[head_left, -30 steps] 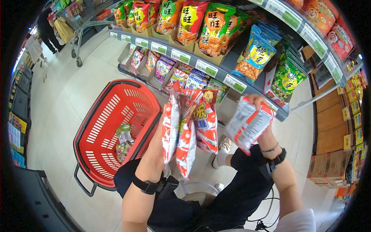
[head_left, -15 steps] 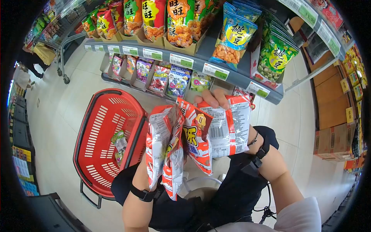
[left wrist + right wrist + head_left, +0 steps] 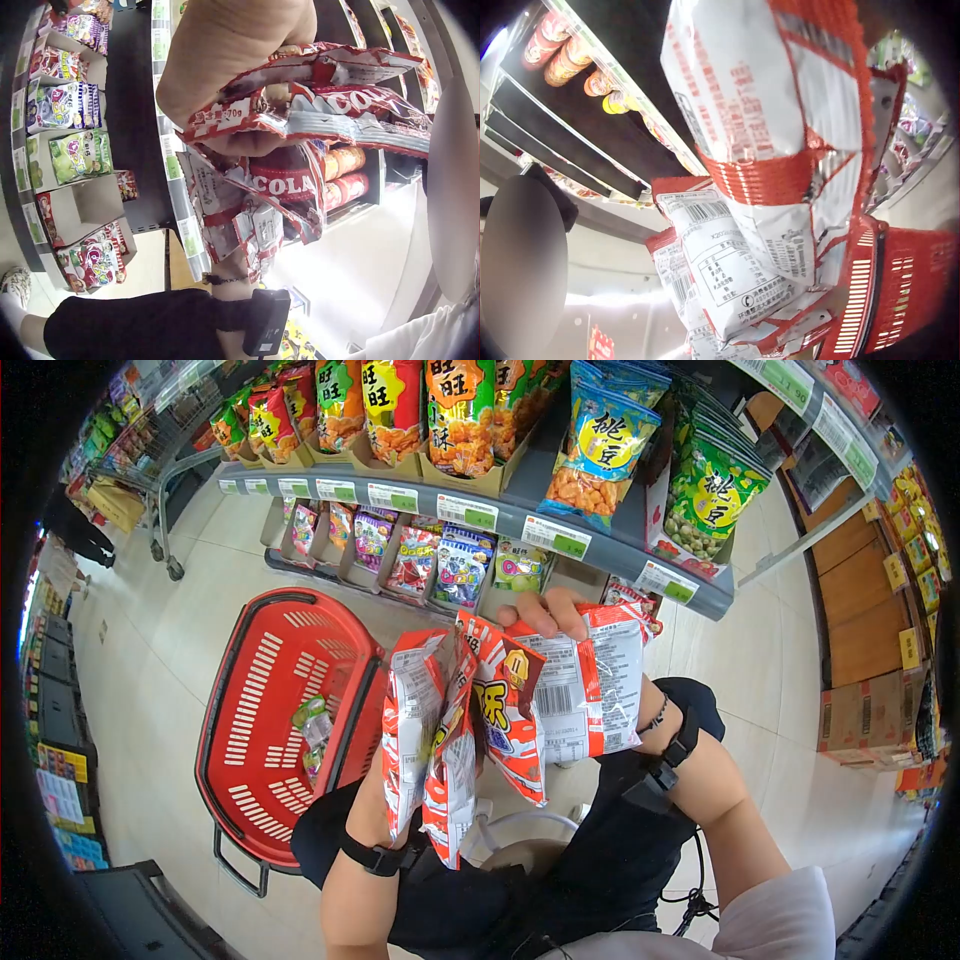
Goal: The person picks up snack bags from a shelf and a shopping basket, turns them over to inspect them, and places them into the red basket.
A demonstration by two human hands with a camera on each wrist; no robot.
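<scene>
My left hand [image 3: 232, 56] grips several red and white snack bags marked COLA by their crimped top edges, as the left wrist view shows. From the head these bags [image 3: 412, 710] fan out and hide that hand. My right hand [image 3: 548, 614] curls its fingers over the top of another such bag [image 3: 612, 690], whose white back with a barcode faces up. This bag's left side overlaps the nearest of the fanned bags [image 3: 512, 725]. In the right wrist view the printed backs of the bags [image 3: 735, 262] fill the middle.
A red shopping basket [image 3: 232, 710] stands on the floor at left, with small green packs [image 3: 313, 725] inside. Ahead runs a shelf [image 3: 480, 500] of larger snack bags, with a lower row of candy packs [image 3: 462, 572]. Cartons [image 3: 860, 715] are stacked at right.
My right hand has carried its bag leftward until it overlaps the bags in my left hand. The head view has shifted too; over the last half second almost nothing moves.
</scene>
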